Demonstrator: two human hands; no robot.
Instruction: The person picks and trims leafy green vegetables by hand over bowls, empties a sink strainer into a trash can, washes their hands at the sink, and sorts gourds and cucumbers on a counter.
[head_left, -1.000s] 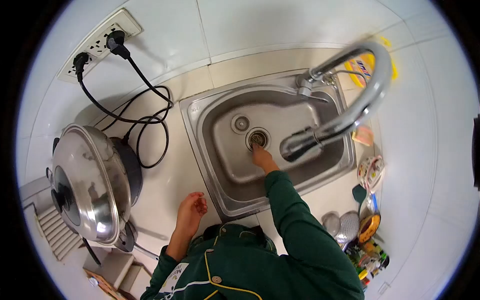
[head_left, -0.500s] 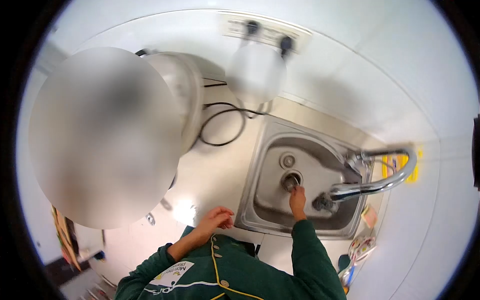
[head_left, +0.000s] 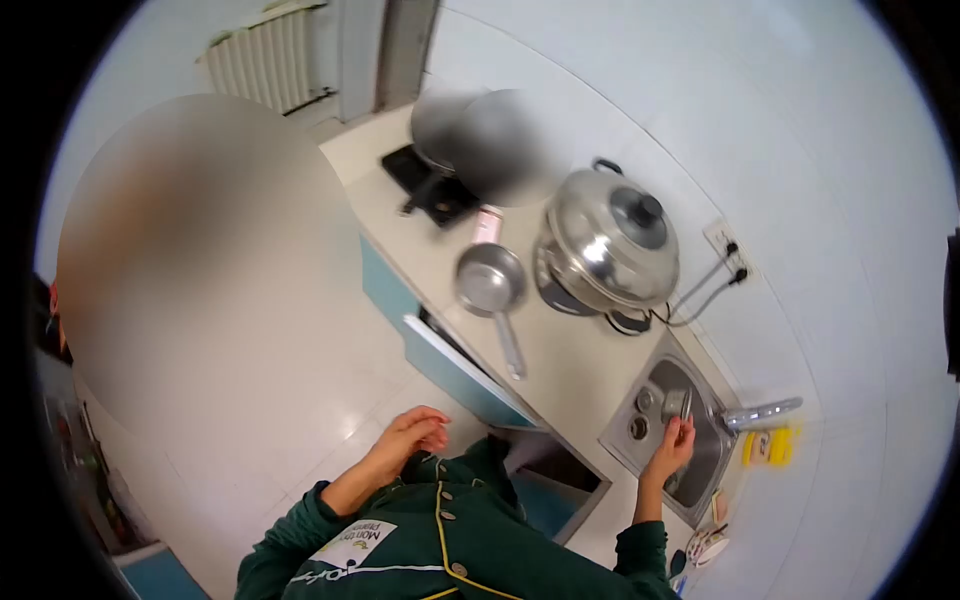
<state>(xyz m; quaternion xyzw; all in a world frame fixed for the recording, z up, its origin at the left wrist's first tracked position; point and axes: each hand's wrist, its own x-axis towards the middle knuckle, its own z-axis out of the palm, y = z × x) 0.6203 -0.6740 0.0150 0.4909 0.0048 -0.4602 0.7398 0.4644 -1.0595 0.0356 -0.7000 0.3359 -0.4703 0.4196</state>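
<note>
Metal strainer (head_left: 676, 403) (a single one), grasped by the right hand (head_left: 672, 448) over the sink (head_left: 615, 440), near two drains (head_left: 639, 428); left hand (head_left: 408, 438) loosely curled, released; one saucepan (head_left: 490, 280) near the worktop's (head_left: 580, 390) front edge.

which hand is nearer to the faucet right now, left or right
Right. The right hand is over the sink, close to the faucet, holding a small metal cup-shaped piece. The left hand is much farther away, beyond the sink's edge.
</note>
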